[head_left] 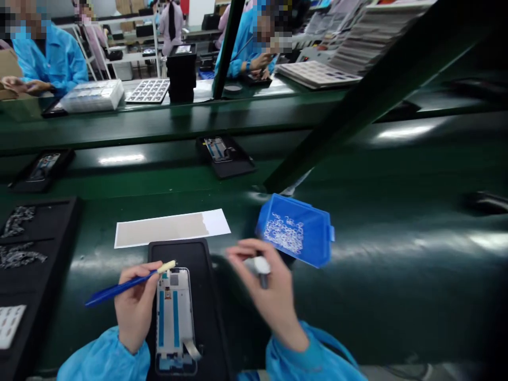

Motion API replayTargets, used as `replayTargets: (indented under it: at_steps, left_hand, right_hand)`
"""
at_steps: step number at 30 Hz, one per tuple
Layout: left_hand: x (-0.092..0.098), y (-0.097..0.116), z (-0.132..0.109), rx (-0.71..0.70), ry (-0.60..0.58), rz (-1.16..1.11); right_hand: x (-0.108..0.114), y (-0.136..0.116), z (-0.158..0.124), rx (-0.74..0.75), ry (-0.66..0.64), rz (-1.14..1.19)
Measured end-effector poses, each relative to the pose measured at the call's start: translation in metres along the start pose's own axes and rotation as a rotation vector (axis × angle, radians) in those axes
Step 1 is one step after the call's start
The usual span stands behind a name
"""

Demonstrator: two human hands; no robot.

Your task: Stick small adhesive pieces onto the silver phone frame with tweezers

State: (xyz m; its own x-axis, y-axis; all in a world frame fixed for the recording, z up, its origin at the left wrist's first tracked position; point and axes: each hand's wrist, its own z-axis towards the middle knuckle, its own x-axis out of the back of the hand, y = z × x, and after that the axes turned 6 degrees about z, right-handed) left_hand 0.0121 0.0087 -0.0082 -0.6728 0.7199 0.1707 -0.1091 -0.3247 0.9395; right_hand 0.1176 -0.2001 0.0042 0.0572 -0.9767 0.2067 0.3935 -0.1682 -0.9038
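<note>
My left hand (135,307) grips a blue stick tool (119,288) with a pale tip, the tip resting at the top edge of a white phone frame (173,317). The frame lies in a black tray (198,296) in front of me. My right hand (270,293) hovers to the right of the tray and pinches a small white and grey part (262,267) between thumb and fingers. A blue bin (296,230) with several tiny white pieces sits just beyond the right hand.
A white and tan sheet (170,227) lies behind the tray. A black parts tray (27,264) stands at the left. Two black trays with phone frames (224,153) (42,168) ride on the green conveyor. People in blue coats work across the belt.
</note>
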Motion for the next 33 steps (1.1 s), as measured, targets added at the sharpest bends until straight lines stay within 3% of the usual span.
replayTargets:
  at_steps: [3,7,25,33]
  left_hand:
    - [-0.003,0.003,-0.002,-0.189,-0.009,0.062]
    - [-0.002,0.004,-0.004,-0.310,-0.020,0.098]
    - [-0.004,0.001,-0.007,-0.434,-0.047,0.117]
    - [-0.001,-0.005,-0.008,-0.349,-0.022,0.098]
  right_hand:
    - [-0.040,-0.020,-0.017,-0.119,-0.189,0.254]
    - [-0.064,-0.021,-0.017,-0.200,-0.212,0.380]
    - [-0.073,-0.019,-0.029,-0.085,-0.200,0.330]
    - [-0.069,-0.017,-0.042,0.048,-0.243,0.188]
